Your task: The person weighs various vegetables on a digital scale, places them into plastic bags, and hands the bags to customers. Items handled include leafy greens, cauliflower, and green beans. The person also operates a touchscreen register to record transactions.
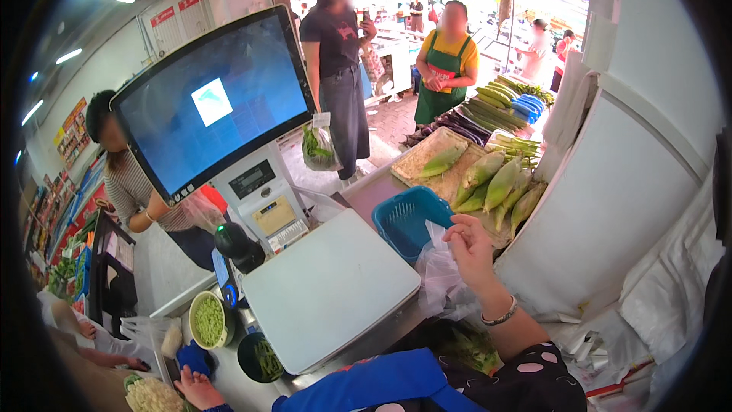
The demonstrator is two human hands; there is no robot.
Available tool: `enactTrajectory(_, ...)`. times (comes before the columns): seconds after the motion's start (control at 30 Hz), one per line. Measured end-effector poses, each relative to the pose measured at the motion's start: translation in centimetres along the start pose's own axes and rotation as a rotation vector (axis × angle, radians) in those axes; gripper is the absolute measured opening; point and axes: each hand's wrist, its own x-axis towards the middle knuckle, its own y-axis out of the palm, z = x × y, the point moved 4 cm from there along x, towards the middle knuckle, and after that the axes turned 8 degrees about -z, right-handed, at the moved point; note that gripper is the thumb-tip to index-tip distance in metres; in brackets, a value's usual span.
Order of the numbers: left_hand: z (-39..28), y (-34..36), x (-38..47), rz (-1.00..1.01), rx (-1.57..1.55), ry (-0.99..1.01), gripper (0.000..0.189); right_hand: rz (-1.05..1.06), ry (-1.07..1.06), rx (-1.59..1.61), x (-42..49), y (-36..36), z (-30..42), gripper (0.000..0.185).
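Observation:
At the bottom left, my left hand (197,390) has its fingers apart and holds nothing, close to a cauliflower (151,393) and a dark blue bundle (194,356). My right hand (472,246) is raised with bent fingers at the top of a thin clear plastic bag (443,277). Its fingertips meet the plastic, though a pinch cannot be made out. Behind the bag stands a blue plastic basket (409,214). Between my hands lies the flat pale weighing plate (337,292) of a scale, whose large screen (217,97) rises at its far side.
Ears of corn in husks (503,186) lie beyond the basket, with eggplants (457,127) behind. A bowl of green beans or peas (209,320) and a dark bowl of cut green pods (267,357) flank the scale. People stand opposite, one carrying bagged greens (319,149). A white panel (617,183) borders the right.

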Motion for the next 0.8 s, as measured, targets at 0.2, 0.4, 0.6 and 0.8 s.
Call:
enactTrajectory(0.2,-4.7,1.9,-4.1,-0.107,-0.195,0.295,0.031,0.070,-0.013,-0.053,-0.5,1.4,1.0,0.027)
enactTrajectory(0.4,-1.9,6.5,-8.7,-0.086,-0.054,0.201,0.017,0.058,0.127,0.079,-1.9,1.6,-0.5,0.019)
enactTrajectory(0.6,5.7,5.9,-11.7,-0.242,0.505,0.142,0.045,0.240,0.152,-0.009,-4.1,4.9,-1.4,0.016)
enactTrajectory(0.8,11.0,-0.8,-15.8,0.038,0.846,-0.015,0.040,0.371,0.153,-0.073,-5.4,7.5,-1.0,0.017)
